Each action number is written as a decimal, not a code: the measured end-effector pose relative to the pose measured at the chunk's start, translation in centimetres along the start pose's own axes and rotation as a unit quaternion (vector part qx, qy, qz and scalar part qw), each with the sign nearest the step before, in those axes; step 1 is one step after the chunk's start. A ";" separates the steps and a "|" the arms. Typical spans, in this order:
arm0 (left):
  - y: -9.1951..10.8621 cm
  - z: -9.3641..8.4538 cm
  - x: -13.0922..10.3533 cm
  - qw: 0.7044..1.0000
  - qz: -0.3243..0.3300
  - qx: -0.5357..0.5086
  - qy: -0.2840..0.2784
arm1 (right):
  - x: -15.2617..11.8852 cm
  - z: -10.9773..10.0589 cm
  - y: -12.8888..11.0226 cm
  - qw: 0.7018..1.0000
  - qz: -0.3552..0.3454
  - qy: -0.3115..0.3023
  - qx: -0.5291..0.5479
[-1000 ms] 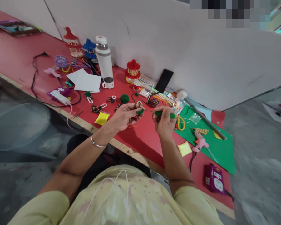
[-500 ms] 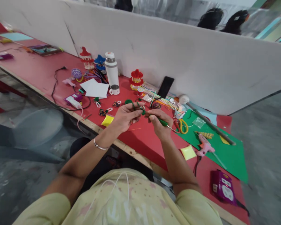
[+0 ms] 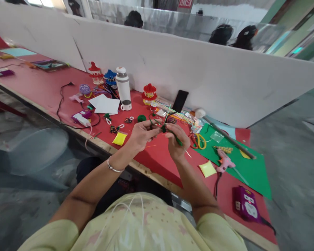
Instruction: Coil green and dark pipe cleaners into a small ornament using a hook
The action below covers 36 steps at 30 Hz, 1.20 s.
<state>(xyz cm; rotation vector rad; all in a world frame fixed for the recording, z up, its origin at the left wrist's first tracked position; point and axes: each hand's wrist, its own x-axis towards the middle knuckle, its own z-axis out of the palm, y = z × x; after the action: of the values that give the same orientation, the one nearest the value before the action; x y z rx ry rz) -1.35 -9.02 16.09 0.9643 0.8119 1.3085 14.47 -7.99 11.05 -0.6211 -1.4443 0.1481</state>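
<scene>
My left hand (image 3: 141, 135) pinches a small piece of green yarn work (image 3: 163, 129), with a strand of yarn running over its fingers. My right hand (image 3: 177, 149) is closed around a crochet hook with a green handle (image 3: 178, 141); its thin metal end sticks out below the palm. The hook's front end meets the yarn work between the two hands, where fingers partly hide it. A roll of green yarn (image 3: 141, 118) lies on the red table (image 3: 159, 162) just behind my left hand.
Behind stand a white flask (image 3: 123, 85), a red-roofed ornament (image 3: 149, 93) and a leaning phone (image 3: 180, 101). Orange-handled scissors (image 3: 201, 141), a pink glue gun (image 3: 225, 161) and a purple power strip (image 3: 247, 205) lie to the right. Yellow packets (image 3: 119, 138) and beaded pieces (image 3: 115, 129) lie left.
The view has tilted up a little, showing more beyond the partition. My right hand has turned, tipping the hook more steeply, while both hands stay together at the yarn work.
</scene>
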 end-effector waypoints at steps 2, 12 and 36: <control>-0.4 -0.2 0.6 1.000 0.006 0.001 0.005 | -0.2 0.3 0.1 0.998 0.065 0.011 0.014; -1.2 -2.5 2.6 1.000 0.021 -0.004 0.012 | 0.9 2.9 2.0 0.940 0.268 0.041 0.207; -0.2 -2.4 3.5 0.999 0.031 0.013 0.006 | 0.9 3.8 2.4 0.986 0.149 0.037 0.060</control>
<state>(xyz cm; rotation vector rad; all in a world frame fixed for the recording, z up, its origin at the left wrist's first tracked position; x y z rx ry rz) -3.04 -5.29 15.08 1.0102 0.8167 1.3609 11.65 -4.42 10.74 -0.7331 -1.2551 0.4396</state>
